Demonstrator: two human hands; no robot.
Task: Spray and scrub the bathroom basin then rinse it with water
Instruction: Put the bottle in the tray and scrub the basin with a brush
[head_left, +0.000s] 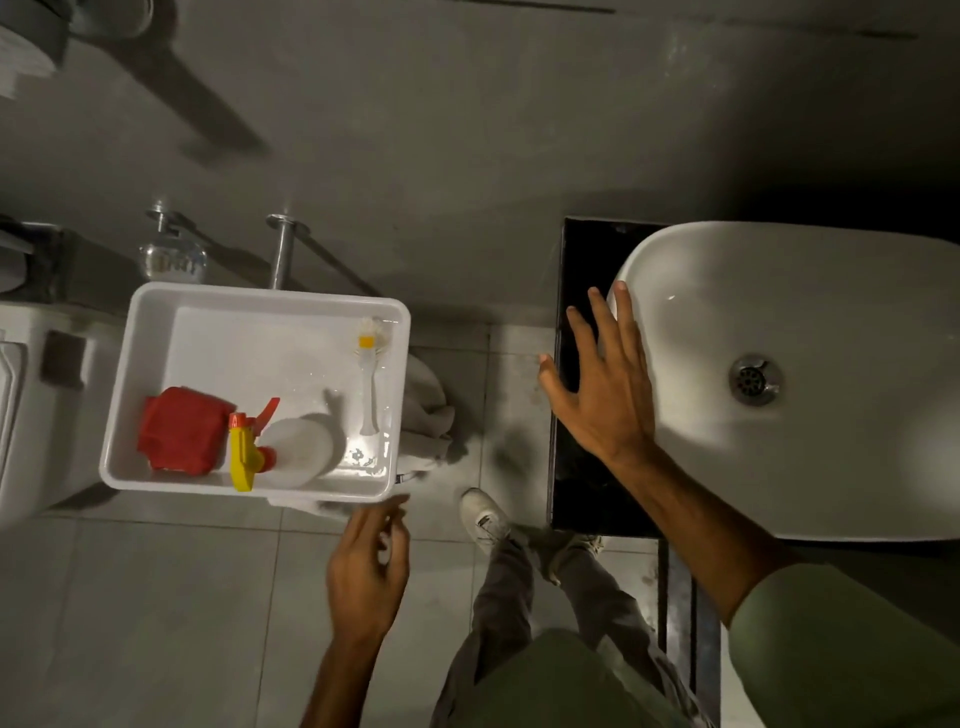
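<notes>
The white oval basin (810, 457) with a metal drain (754, 379) sits on a black counter (582, 483) at the right. My right hand (605, 384) hovers open over the counter, fingertips at the basin's left rim. A white tub (119, 415) at the left holds a spray bottle (283, 447) with a yellow and red trigger head, a red cloth (179, 428) and a white scrub brush (370, 374). My left hand (369, 571) is open, fingers loosely curled, just below the tub's near right corner and holding nothing.
A white toilet (31, 415) stands at the far left. A metal pipe (280, 254) and a glass soap dispenser (171, 257) stand on the wall behind the tub. A grey cloth (428, 415) hangs beside the tub. My shoes (485, 517) are on the tiled floor.
</notes>
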